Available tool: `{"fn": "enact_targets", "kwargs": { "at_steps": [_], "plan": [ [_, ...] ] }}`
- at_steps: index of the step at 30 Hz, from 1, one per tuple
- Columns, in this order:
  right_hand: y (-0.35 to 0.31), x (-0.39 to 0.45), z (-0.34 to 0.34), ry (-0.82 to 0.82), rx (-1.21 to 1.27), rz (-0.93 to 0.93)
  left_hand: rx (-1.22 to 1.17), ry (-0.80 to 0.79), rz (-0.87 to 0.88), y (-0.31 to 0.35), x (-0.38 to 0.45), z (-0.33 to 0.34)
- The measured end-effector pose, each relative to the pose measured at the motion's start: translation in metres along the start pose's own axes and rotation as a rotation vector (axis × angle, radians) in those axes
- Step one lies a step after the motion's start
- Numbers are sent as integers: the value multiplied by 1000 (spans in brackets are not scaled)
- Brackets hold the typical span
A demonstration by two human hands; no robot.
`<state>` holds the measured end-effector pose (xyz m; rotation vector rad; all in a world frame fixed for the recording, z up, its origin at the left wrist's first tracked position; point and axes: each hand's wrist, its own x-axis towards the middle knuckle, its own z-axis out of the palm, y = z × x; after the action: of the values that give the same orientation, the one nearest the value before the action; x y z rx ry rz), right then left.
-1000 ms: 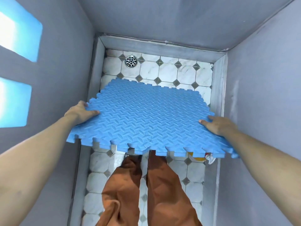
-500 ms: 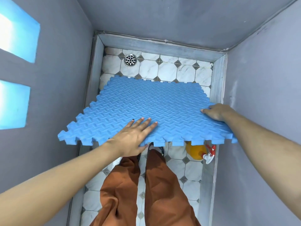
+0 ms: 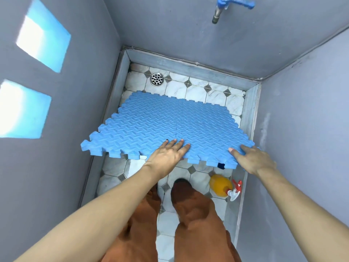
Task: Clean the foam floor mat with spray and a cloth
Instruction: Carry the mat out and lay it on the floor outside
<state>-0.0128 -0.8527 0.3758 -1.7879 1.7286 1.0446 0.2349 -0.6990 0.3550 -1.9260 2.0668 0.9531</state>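
Note:
A blue foam floor mat [image 3: 170, 125] with a tread pattern and jigsaw edges spans the tiled floor, its near edge raised off the tiles. My left hand [image 3: 168, 155] lies flat on the mat's near edge, fingers spread. At the near right corner my right hand [image 3: 251, 159] grips the mat, thumb on top. An orange spray bottle [image 3: 221, 185] with a red and white trigger lies on the floor under my right forearm. A small dark thing peeks from under the mat's near edge; I cannot tell what it is.
Grey walls close in on three sides. A round metal drain [image 3: 157, 79] sits at the far left of the floor. A blue tap [image 3: 226, 6] juts from the far wall. My legs in brown trousers [image 3: 188, 224] stand on the tiles behind the mat.
My left hand left the mat's left edge and came to rest flat on its near edge. My right hand slid to the near right corner. The mat dropped lower and farther away.

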Motion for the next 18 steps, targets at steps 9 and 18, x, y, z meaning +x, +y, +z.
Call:
{"fn": "enact_targets", "kwargs": {
  "at_steps": [9, 18],
  "plan": [
    [5, -72, -40, 123, -139, -84, -127, 69, -122, 41, -60, -33],
    [0, -186, -81, 132, -320, -245, -279, 105, -389, 114, -190, -43]
  ]
}}
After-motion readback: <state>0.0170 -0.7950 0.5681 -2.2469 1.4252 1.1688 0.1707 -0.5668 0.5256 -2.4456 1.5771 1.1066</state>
